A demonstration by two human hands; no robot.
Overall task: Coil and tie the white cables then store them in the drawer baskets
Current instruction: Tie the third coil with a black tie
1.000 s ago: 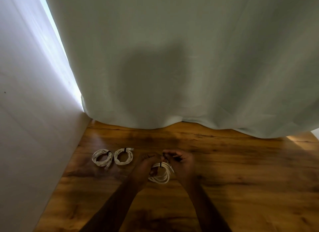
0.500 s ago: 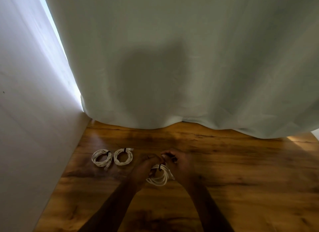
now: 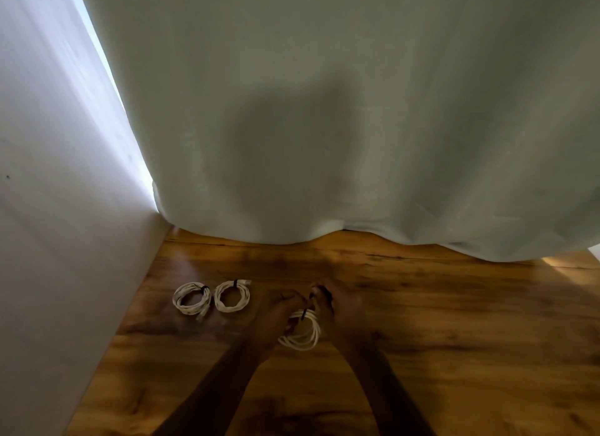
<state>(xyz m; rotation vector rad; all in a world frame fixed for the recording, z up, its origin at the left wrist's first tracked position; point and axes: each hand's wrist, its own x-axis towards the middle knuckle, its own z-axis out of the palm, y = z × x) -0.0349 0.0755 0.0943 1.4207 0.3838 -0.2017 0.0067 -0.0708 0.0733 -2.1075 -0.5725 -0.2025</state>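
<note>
A coiled white cable (image 3: 302,333) hangs between my two hands just above the wooden surface (image 3: 454,322). A black tie (image 3: 304,314) wraps its top. My left hand (image 3: 276,315) grips the coil's left side. The fingertips of my right hand (image 3: 337,306) pinch the coil and the tie at the top. Two more white coils, each bound with a black tie, lie flat to the left: one (image 3: 191,298) near the wall, the other (image 3: 232,296) beside it. No drawer or basket is in view.
A pale curtain (image 3: 324,111) hangs across the back and drapes onto the wood. A white wall (image 3: 58,241) closes off the left side. The wooden surface runs on to the right and toward me.
Both hands with the coil have shifted slightly toward me and lower. The two tied coils on the left have not moved.
</note>
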